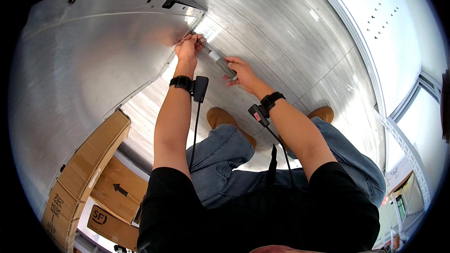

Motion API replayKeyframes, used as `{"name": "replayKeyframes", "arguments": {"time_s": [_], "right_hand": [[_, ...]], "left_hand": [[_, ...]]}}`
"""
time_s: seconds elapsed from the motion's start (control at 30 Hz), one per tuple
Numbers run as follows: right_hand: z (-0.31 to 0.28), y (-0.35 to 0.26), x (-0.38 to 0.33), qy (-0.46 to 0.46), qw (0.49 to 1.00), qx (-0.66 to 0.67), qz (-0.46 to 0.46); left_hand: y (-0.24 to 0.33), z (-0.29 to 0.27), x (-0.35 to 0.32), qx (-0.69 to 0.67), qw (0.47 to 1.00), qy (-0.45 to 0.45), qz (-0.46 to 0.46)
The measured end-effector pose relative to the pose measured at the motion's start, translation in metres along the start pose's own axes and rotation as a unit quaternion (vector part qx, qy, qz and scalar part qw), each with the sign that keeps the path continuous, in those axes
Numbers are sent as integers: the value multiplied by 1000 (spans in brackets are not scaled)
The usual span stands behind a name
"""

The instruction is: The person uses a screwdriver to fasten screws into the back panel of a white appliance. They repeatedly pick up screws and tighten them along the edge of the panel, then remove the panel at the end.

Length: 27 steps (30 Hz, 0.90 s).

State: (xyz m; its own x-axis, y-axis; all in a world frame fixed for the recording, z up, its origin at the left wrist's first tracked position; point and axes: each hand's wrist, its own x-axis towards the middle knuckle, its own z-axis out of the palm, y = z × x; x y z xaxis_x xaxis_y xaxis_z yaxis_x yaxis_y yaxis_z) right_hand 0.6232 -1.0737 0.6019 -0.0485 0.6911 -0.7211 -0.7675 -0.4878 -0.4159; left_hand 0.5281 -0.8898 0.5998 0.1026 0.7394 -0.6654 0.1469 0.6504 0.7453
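A screwdriver [225, 67] with a grey handle and a thin metal shaft slants up and left to the corner of a large metal panel [93, 61]. My right hand [243, 75] is closed around its handle, some fingers loosely extended. At the panel's lower corner, my left hand [187, 49] pinches around the front of the shaft. The tip lies close to the panel's edge, and what it meets there is too small to tell. Each wrist wears a black strap with a small black box and a cable.
Cardboard boxes [115, 189] are stacked at lower left beside the panel. Pale wood-look flooring [281, 28] lies under my hands. At the right stands a white panel [393, 33] with small holes, next to metal shelf framing [410, 147]. My brown shoes [225, 118] are close below.
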Motion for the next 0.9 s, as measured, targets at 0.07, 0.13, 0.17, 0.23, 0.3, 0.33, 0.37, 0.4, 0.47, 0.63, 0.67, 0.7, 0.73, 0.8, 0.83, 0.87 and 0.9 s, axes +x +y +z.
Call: {"name": "replayKeyframes", "arguments": {"time_s": [0.07, 0.13, 0.17, 0.23, 0.3, 0.33, 0.37, 0.4, 0.47, 0.63, 0.67, 0.7, 0.73, 0.8, 0.83, 0.87, 0.9], "right_hand": [[3, 3, 1, 50, 995, -70, -40], [4, 10, 4, 51, 988, -121, -81], [5, 11, 4, 52, 983, -146, -101], [7, 12, 6, 48, 980, -167, -97], [10, 12, 7, 49, 976, -188, -99], [11, 13, 6, 53, 973, -198, -103], [12, 12, 5, 57, 970, -209, -107], [14, 12, 3, 57, 969, -209, -114], [15, 12, 1, 60, 967, -210, -130], [15, 12, -1, 47, 968, -210, -127], [15, 13, -1, 40, 970, -204, -126], [15, 14, -1, 37, 971, -199, -123], [15, 16, -2, 33, 973, -195, -120], [14, 15, -4, 23, 976, -189, -106], [13, 15, -6, 16, 978, -187, -95], [11, 14, -7, 10, 979, -186, -86], [9, 14, -7, -8, 981, -175, -77]], "left_hand": [[0, -2, 2, -9, 1000, -15, 4], [0, -3, 4, -10, 1000, -11, 0], [2, -1, 3, -7, 1000, 0, -5], [5, 4, 0, -5, 1000, 20, -11], [5, 7, 0, -6, 999, 38, -9], [5, 8, 1, -9, 999, 39, -17], [4, 7, 4, -13, 999, 41, -23], [3, 5, 7, -16, 999, 42, -30], [4, 1, 12, -24, 998, 30, -49], [7, -4, 16, -10, 997, 3, -79], [8, -5, 17, -3, 997, -3, -83], [9, -6, 17, 4, 996, -10, -87], [10, -7, 17, 10, 996, -16, -91], [11, -10, 15, 20, 995, -28, -98], [11, -12, 14, 33, 994, -30, -100], [12, -12, 12, 46, 993, -34, -100], [13, -12, 11, 58, 993, -37, -100]]}}
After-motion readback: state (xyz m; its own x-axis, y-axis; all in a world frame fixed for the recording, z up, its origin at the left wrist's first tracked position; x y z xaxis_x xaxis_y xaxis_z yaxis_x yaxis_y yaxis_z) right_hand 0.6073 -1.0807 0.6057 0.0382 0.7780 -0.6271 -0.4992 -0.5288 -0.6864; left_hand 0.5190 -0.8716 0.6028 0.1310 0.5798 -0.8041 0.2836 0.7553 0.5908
